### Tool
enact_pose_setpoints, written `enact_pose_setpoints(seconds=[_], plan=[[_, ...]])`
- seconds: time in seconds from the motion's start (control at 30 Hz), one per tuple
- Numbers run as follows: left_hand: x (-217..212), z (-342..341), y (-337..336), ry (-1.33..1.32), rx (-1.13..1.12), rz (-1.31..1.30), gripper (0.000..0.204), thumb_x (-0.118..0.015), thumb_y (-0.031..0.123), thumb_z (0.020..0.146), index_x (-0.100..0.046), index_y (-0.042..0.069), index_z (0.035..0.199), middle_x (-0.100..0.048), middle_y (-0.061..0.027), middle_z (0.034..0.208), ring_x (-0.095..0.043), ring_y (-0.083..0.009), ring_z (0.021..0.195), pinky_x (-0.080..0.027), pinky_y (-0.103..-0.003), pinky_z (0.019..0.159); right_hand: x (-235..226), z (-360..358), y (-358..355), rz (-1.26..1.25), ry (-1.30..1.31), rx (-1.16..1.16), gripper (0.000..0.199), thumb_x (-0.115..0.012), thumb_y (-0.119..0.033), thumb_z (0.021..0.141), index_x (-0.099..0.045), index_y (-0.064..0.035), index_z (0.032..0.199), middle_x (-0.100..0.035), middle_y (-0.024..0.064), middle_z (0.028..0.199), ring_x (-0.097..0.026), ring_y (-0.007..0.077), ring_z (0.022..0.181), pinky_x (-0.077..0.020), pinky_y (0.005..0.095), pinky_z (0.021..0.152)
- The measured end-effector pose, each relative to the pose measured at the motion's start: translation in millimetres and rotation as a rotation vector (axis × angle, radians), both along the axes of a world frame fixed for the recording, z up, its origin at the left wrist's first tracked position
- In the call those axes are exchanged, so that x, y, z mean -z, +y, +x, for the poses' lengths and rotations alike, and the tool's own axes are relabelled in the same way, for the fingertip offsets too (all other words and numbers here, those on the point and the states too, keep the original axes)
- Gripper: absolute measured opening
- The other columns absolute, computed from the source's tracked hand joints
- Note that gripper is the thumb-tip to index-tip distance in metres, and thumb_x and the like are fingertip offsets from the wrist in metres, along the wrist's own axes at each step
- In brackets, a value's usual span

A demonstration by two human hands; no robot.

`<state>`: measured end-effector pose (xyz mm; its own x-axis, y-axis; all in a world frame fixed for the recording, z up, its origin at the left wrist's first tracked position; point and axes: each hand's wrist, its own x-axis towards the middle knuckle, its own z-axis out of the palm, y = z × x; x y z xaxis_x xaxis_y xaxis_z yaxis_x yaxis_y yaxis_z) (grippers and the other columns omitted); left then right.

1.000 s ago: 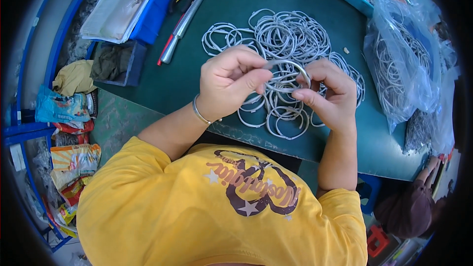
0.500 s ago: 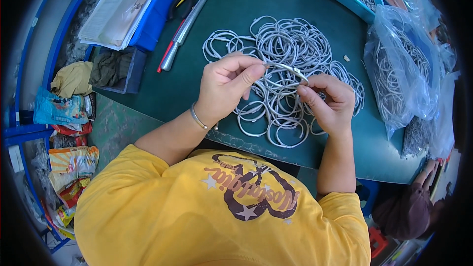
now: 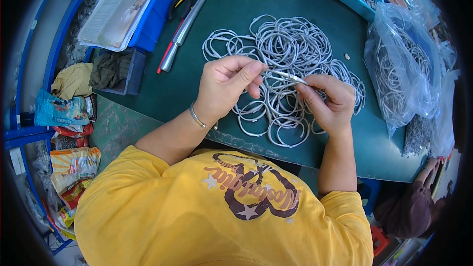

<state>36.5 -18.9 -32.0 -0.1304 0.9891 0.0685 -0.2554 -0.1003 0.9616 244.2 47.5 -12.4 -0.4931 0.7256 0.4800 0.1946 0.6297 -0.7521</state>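
Both hands pinch one white cable end above the coil pile

The green table (image 3: 197, 93) bears a pile of white cable coils (image 3: 290, 49). Over the pile's near edge, the left hand (image 3: 224, 86) and right hand (image 3: 327, 101) each have a narrow grip on a short white cable piece (image 3: 288, 76). Its long axis runs nearly level, left to right, dipping slightly toward the right hand.

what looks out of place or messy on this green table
Nothing is damaged or spilled. The white cable rings lie in a loose overlapping heap, and both hands pinch one short white piece above it.
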Motion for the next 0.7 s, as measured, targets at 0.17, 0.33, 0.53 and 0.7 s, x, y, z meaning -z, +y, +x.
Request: enact_pose_setpoints(seconds=[0.17,0.33,0.53,0.7], plan=[[-1.0,-0.6,-0.9,0.02,0.009,-0.003,0.02,-0.056,0.012,0.092,-0.065,-0.005,0.096,-0.063,-0.0079,0.075,-0.06,-0.0111,0.058,-0.051,-0.02,0.055,-1.2,0.2,0.0,0.001,0.005,0.001,0.009,-0.071,0.0,0.072,-0.068,-0.0008,0.08,-0.066,0.0094,0.07,-0.062,0.0159,0.056,-0.0455,0.0226,0.05],[-4.5,2.0,-1.6,0.001,0.003,0.067,0.016,-0.059,0.006,0.089,-0.064,-0.005,0.099,-0.064,-0.0097,0.081,-0.064,-0.0146,0.066,-0.053,-0.023,0.061,-0.5,0.7,3.2,0.078,0.005,0.007,0.013,-0.068,0.005,0.072,-0.068,-0.0014,0.083,-0.068,0.0091,0.076,-0.065,0.017,0.064,-0.0492,0.023,0.056],[-5.2,1.7,-1.3,0.05,0.01,0.144,0.017,-0.059,0.002,0.087,-0.063,-0.006,0.102,-0.064,-0.0124,0.088,-0.065,-0.0166,0.07,-0.054,-0.024,0.065,1.1,0.0,5.7,0.104,0.018,-0.023,0.017,-0.066,0.009,0.071,-0.067,-0.0002,0.085,-0.068,0.0094,0.079,-0.067,0.0188,0.072,-0.0519,0.024,0.062],[-2.7,1.9,-1.6,0.044,0.015,0.193,0.019,-0.06,-0.003,0.085,-0.062,-0.006,0.103,-0.063,-0.0135,0.09,-0.065,-0.0175,0.074,-0.055,-0.026,0.067,2.3,-1.0,4.3,0.086,0.037,-0.008,0.018,-0.065,0.01,0.071,-0.067,0.0001,0.086,-0.068,0.0094,0.08,-0.067,0.0186,0.072,-0.0521,0.024,0.063]])
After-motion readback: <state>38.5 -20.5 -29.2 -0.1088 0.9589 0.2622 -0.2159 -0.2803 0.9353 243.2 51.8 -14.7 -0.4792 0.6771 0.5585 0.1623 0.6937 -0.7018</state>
